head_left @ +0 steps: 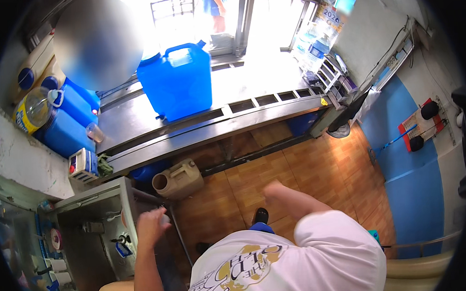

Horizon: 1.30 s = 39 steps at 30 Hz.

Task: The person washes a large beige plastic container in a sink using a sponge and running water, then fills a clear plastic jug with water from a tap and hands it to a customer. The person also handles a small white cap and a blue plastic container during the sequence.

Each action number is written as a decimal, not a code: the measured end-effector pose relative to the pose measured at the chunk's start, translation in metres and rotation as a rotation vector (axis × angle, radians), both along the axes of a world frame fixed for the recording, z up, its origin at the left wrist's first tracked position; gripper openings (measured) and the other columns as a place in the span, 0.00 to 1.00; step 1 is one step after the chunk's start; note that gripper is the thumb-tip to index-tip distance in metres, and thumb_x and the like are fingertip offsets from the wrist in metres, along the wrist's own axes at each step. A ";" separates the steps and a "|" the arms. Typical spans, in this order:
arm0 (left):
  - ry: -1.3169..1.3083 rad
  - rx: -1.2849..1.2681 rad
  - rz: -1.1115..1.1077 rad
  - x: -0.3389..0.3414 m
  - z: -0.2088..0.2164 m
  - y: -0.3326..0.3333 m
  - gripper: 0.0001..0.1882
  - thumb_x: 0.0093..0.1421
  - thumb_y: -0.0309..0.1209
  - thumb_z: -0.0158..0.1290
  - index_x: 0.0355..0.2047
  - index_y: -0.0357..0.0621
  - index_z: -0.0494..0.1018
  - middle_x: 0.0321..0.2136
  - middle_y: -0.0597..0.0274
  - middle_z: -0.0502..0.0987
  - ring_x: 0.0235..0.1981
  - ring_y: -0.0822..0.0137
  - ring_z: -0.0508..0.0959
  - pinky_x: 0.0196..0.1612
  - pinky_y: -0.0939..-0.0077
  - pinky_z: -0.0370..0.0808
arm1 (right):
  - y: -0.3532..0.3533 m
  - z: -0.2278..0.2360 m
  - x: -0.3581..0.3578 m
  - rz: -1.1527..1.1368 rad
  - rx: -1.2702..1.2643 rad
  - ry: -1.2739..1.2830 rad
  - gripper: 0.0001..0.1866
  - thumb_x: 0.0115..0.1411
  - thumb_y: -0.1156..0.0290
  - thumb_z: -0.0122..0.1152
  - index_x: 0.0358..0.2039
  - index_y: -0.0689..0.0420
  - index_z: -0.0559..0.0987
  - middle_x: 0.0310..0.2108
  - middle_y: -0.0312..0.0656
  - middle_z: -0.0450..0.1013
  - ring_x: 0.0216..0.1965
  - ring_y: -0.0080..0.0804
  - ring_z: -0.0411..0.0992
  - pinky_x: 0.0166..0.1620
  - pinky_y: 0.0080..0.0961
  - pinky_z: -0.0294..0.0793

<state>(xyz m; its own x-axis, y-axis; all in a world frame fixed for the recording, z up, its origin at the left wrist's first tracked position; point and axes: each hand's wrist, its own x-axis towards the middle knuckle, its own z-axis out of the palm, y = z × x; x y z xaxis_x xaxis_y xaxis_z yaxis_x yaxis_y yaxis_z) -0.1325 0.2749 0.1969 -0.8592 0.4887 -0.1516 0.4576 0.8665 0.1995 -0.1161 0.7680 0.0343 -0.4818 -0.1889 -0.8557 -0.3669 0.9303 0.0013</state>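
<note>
Beige jug [186,180]: on its side, low by the worktop [123,111], beyond and slightly right of the left fingers, left of the right fingers; neither hand touches it. Its round end faces left.
Blue jug [180,87]: upright on the worktop, well ahead of both hands, sideways between the two sets of fingers.
Worktop edge: runs across ahead of the fingers, farther off than the beige jug.
Basin rim [126,196]: metal, just left of the left fingers.
Thin metal bar [177,237]: just right of the left hand, slanting back toward the body.
Tiled floor [308,176]: spreads below and right of the right fingers as far as the blue wall panel [412,199].
Black sandal [261,215]: below the right fingers, nearer the body.
Left hand [152,226]: forearm reaching straight forward, fingers curled; a pale greyish patch shows beside them, and I cannot tell whether it is something held.
Right hand [274,192]: elbow bent outward, forearm angled inward in front of the body; the fingers look blurred and gathered in, their exact opening and any hold unreadable.
</note>
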 end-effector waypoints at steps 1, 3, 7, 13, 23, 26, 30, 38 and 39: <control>-0.388 0.520 0.203 0.004 -0.031 0.032 0.36 0.47 0.30 0.70 0.58 0.41 0.72 0.44 0.54 0.83 0.43 0.57 0.83 0.48 0.67 0.79 | 0.080 -0.051 0.057 -0.154 -0.121 0.047 0.25 0.64 0.47 0.57 0.51 0.52 0.80 0.43 0.53 0.80 0.45 0.45 0.79 0.47 0.44 0.77; -0.339 0.605 0.338 0.017 -0.093 0.048 0.32 0.47 0.31 0.71 0.53 0.40 0.76 0.41 0.54 0.83 0.41 0.60 0.83 0.47 0.68 0.79 | 0.164 -0.088 0.121 -0.464 -0.201 0.191 0.20 0.67 0.54 0.51 0.44 0.58 0.81 0.37 0.56 0.80 0.38 0.47 0.81 0.41 0.42 0.79; -0.493 0.706 0.623 0.010 -0.141 0.096 0.25 0.50 0.30 0.71 0.48 0.37 0.78 0.39 0.63 0.82 0.39 0.72 0.80 0.46 0.74 0.79 | 0.253 -0.061 0.205 -1.109 -0.259 0.135 0.20 0.64 0.57 0.56 0.45 0.61 0.81 0.43 0.56 0.79 0.46 0.53 0.77 0.49 0.42 0.75; -0.523 0.927 0.306 -0.117 -0.052 0.253 0.27 0.56 0.24 0.66 0.57 0.40 0.74 0.42 0.69 0.79 0.41 0.75 0.78 0.47 0.78 0.76 | 0.352 0.052 0.151 -1.475 -0.644 0.348 0.22 0.60 0.62 0.67 0.52 0.58 0.77 0.34 0.35 0.76 0.35 0.23 0.72 0.38 0.28 0.74; -0.500 0.695 0.153 -0.285 -0.062 0.357 0.35 0.53 0.26 0.68 0.61 0.41 0.69 0.49 0.59 0.78 0.47 0.69 0.79 0.51 0.74 0.77 | 0.523 0.130 0.084 -2.096 -1.178 0.581 0.15 0.65 0.60 0.61 0.47 0.55 0.80 0.43 0.44 0.79 0.42 0.34 0.78 0.46 0.33 0.79; -0.643 0.802 0.372 -0.299 -0.107 0.369 0.33 0.53 0.29 0.69 0.59 0.37 0.71 0.45 0.58 0.80 0.43 0.69 0.81 0.48 0.73 0.78 | 0.514 0.065 0.099 -1.513 -0.095 0.327 0.16 0.64 0.56 0.63 0.42 0.56 0.80 0.35 0.46 0.81 0.34 0.33 0.79 0.40 0.30 0.79; -0.545 0.530 0.369 -0.337 -0.112 0.386 0.29 0.53 0.31 0.69 0.54 0.35 0.75 0.39 0.57 0.82 0.40 0.69 0.81 0.45 0.72 0.78 | 0.493 0.023 0.084 -2.166 -0.521 0.100 0.19 0.61 0.53 0.67 0.36 0.59 0.81 0.31 0.43 0.81 0.34 0.31 0.78 0.39 0.30 0.77; -0.970 1.249 0.212 -0.443 -0.022 0.468 0.26 0.54 0.34 0.69 0.53 0.43 0.75 0.41 0.62 0.82 0.44 0.67 0.79 0.50 0.70 0.76 | 0.543 0.062 -0.108 -1.543 -0.817 0.473 0.19 0.68 0.51 0.56 0.41 0.54 0.81 0.38 0.43 0.80 0.35 0.30 0.77 0.41 0.33 0.76; -1.223 1.524 0.297 -0.447 -0.008 0.459 0.30 0.52 0.34 0.70 0.54 0.44 0.74 0.43 0.59 0.82 0.47 0.64 0.80 0.54 0.67 0.76 | 0.540 0.086 -0.155 -1.859 -1.180 0.437 0.19 0.69 0.51 0.53 0.40 0.53 0.81 0.36 0.42 0.79 0.35 0.31 0.77 0.42 0.32 0.76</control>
<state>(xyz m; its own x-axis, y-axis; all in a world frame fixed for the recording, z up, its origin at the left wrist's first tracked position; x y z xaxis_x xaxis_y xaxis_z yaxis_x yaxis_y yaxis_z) -0.5791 0.7341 0.1892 -0.7043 0.6484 -0.2890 -0.5784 -0.2883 0.7631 -0.2712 1.3079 0.1200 -0.7416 0.3709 -0.5590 0.5126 -0.2244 -0.8288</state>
